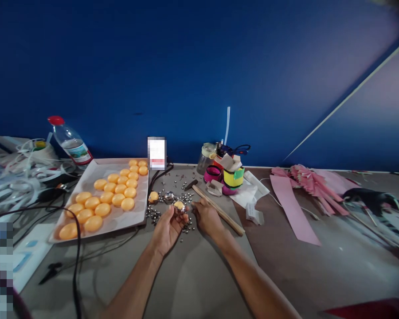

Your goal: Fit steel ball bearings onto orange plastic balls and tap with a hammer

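My left hand (169,227) is closed around an orange ball (179,206) partly covered with small silver beads. My right hand (207,217) is just to its right, low over the table, fingers drawn together; whatever is between them is too small to make out. Loose silver beads (154,214) lie scattered around both hands. Beyond the left hand are a silver-covered ball (169,197) and another orange ball (153,197). A hammer (219,208) with a wooden handle lies right beside my right hand.
On the left, a shallow white tray (138,217) holds several orange balls, with a bottle (73,144) behind it. A black cable (77,266) crosses the left front. Rolls of coloured tape (233,178) and a jar (206,156) stand at the back; pink strips (294,212) lie right.
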